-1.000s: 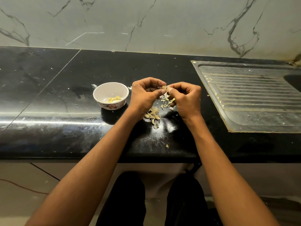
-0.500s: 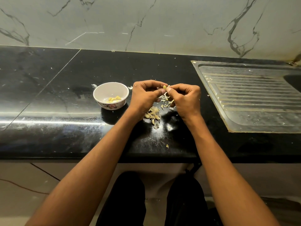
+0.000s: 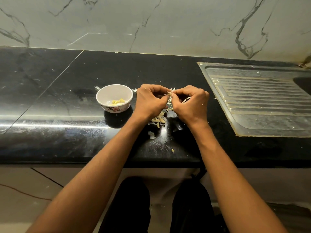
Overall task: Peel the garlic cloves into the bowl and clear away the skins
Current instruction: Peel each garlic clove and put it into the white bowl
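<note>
— What can't you make out?
— The small pale garlic clove point(image 3: 169, 94) is mostly buried between my fingertips; my left hand point(image 3: 151, 102) and right hand point(image 3: 191, 105) cover part of the papery skin pile point(image 3: 159, 119).
— And the edges?
— The ribbed steel drainboard point(image 3: 262, 101) runs off the right side, its dark basin point(image 3: 303, 84) barely showing.

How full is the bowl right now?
Nearly empty: the upright bowl holds only a few peeled cloves at its bottom; most of its white inside is bare.
</note>
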`<state>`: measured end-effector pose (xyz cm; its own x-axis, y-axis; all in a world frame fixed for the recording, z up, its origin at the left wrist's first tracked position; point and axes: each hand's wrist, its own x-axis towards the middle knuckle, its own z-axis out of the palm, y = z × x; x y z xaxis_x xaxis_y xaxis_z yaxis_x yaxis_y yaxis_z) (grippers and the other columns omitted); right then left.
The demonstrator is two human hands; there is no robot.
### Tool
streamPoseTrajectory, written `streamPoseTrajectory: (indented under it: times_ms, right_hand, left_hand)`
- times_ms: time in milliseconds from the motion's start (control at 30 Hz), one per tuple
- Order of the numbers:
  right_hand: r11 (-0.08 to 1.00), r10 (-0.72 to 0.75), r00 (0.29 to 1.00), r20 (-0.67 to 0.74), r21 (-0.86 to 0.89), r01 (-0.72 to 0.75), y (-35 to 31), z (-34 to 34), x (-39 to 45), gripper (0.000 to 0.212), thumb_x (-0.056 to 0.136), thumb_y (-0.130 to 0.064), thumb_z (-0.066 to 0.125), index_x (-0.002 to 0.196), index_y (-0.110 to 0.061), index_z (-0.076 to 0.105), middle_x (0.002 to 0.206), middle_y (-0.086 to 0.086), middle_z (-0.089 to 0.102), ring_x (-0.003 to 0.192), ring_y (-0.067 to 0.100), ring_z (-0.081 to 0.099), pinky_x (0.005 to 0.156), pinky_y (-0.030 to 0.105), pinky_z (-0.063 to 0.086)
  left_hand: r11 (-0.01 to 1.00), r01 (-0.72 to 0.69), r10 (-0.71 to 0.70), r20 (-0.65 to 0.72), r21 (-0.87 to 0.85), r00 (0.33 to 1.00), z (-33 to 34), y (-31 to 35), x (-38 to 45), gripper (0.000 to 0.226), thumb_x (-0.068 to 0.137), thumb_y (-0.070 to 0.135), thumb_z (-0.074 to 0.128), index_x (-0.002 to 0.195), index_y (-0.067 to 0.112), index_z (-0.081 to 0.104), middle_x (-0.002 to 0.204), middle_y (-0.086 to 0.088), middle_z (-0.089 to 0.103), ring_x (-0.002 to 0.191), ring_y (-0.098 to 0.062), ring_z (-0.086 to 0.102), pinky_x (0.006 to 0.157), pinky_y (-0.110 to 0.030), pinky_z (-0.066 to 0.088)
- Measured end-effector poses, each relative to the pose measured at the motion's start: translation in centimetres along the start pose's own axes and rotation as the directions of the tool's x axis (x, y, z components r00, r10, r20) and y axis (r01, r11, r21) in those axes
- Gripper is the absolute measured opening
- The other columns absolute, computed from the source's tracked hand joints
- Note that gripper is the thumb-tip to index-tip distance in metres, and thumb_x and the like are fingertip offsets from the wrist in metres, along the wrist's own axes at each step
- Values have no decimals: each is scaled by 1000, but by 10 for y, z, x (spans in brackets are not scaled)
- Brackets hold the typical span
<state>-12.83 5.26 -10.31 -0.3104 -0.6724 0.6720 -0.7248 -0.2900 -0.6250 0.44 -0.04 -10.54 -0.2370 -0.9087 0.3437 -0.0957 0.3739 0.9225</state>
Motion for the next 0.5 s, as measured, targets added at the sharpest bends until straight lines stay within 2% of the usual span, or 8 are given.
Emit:
streamPoseTrajectory:
  times_ms: [100, 233, 333, 400, 500]
  right_hand:
    - [1000, 27, 1000, 0, -10, -27, -1, 0, 0, 10, 78, -18, 77, 85, -13, 83, 80, -1, 77, 65, 7, 70, 64, 26, 60]
    - [993, 115, 993, 16, 36, -116, -2, 0, 0, 6, 80, -15, 77, 81, -15, 82, 73, -7, 75, 62, 4, 70, 60, 22, 58]
    - [975, 193, 980, 56, 101, -198, -3, 1, 2, 7, 82, -13, 77, 79, -16, 82, 68, -10, 73, 59, 2, 68, 58, 21, 55]
    - [958, 237, 968, 82, 145, -247, -4, 0, 3, 8, 83, -12, 77, 78, -15, 82, 65, -9, 73, 54, 2, 67, 56, 25, 56]
    - [947, 254, 962, 98, 177, -268, -4, -2, 3, 8, 83, -13, 77, 78, -15, 82, 64, -7, 73, 53, 6, 67, 56, 35, 60]
  left_hand:
    - [999, -30, 30, -8, 30, 1000, -1, 0, 1, 11, 83, 0, 78, 92, 3, 81, 79, -6, 77, 71, -12, 75, 62, -29, 63]
    - [999, -25, 25, -8, 21, 1000, -1, 3, -1, 8, 83, -2, 80, 90, -1, 80, 80, -8, 77, 68, -7, 74, 61, -19, 58]
    - [1000, -7, 7, -33, 4, 999, -2, 2, 0, 6, 82, -3, 80, 88, 0, 80, 80, -9, 77, 70, -12, 75, 63, -25, 61]
    - [1000, 0, -1, -56, -6, 998, -2, 2, 1, 7, 81, -3, 81, 88, 1, 81, 80, -8, 78, 71, -15, 76, 65, -28, 63]
    - [1000, -3, 3, -77, -3, 997, -3, 5, 0, 9, 80, -4, 81, 87, 2, 80, 78, -7, 77, 69, -15, 76, 63, -25, 62]
